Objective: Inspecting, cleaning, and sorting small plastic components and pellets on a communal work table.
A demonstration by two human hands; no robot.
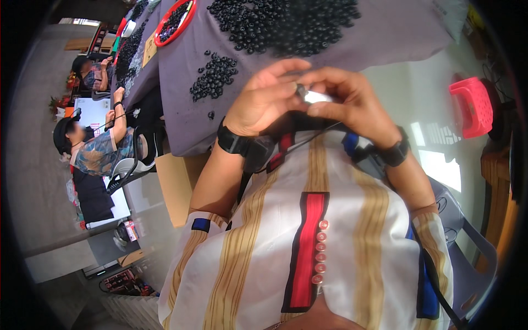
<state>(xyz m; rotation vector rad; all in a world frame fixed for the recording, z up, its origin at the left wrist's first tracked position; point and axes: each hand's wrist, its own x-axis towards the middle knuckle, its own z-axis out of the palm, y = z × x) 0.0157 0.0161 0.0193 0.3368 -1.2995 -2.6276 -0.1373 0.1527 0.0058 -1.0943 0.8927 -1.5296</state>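
Observation:
My left hand (263, 98) and my right hand (352, 102) meet close in front of my chest, fingertips together on a small object (308, 94) with a dark end and a pale metallic body. Both hands pinch it; its exact shape is partly hidden by my fingers. Each wrist carries a black band. Just beyond my hands a small cluster of black beads (214, 76) lies on the grey cloth-covered table (385, 33), and a much larger heap of black beads (286, 22) lies farther back.
A red-rimmed tray (175, 23) of dark beads sits at the back left of the table. Two other people sit at the left, one in a patterned top (96, 151). A pink plastic stool (473, 105) stands at the right.

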